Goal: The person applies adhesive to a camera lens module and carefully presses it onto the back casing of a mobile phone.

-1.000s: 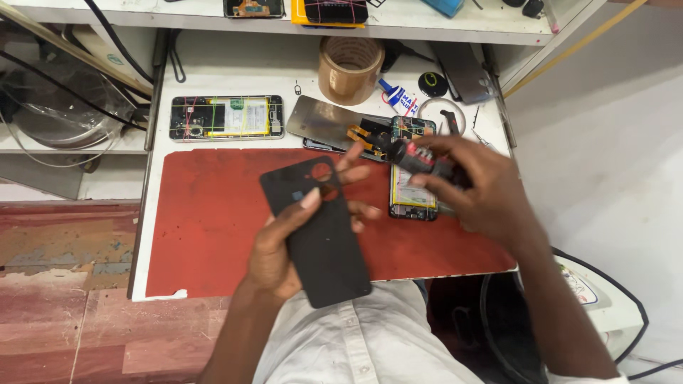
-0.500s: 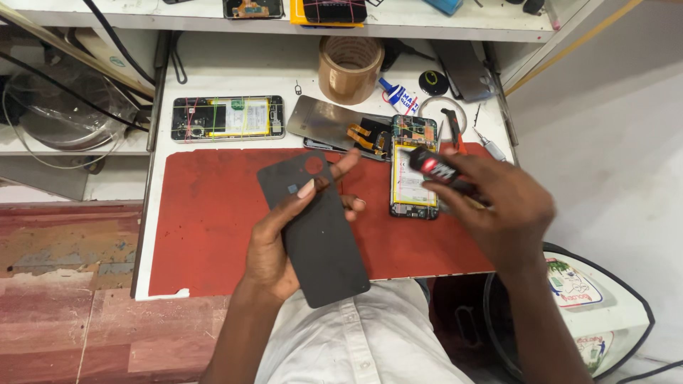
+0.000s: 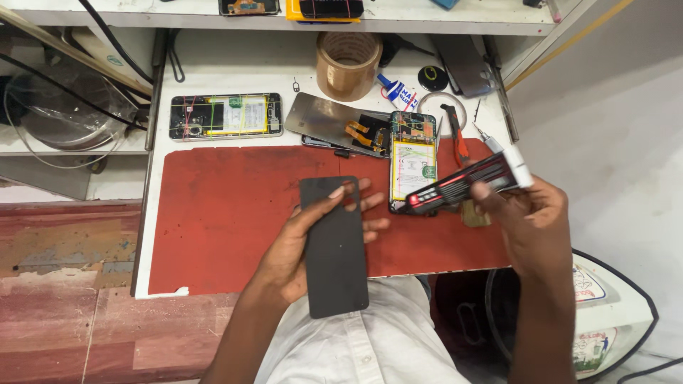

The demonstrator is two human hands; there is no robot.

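Near edge of the desk: my left hand (image 3: 306, 245) holds the black phone back cover (image 3: 333, 245) flat above the red mat (image 3: 220, 213), fingers (image 3: 334, 203) clenched around its left long side and spread beneath it. The cover's lower end overhangs the near edge, over my white shirt (image 3: 356, 341). Its camera cut-out sits at the upper right corner.

My right hand (image 3: 533, 220) is over the mat's right edge, grasping a red-and-black tube (image 3: 462, 186) with a white cap end (image 3: 518, 165). Half a second back this hand sat lower, close to the open phone; it has since lifted and swung right, so the tube now lies nearly level, its dark tip toward the cover. The cover has hardly shifted. Judgement: the tube is being brought into working position against the cover, but no contact between them yet.

Mid desk: the opened phone (image 3: 413, 160), battery showing, lies on the mat's far edge, just beyond the tube tip. Left of it, a grey metal plate (image 3: 327, 121) with an orange flex. Red-handled pliers (image 3: 455, 135) just right of the phone.

Far edge: a second opened phone (image 3: 226, 116) towards the far left corner, a roll of brown tape (image 3: 348, 64) centre, a small glue tube (image 3: 395, 91) beside it.
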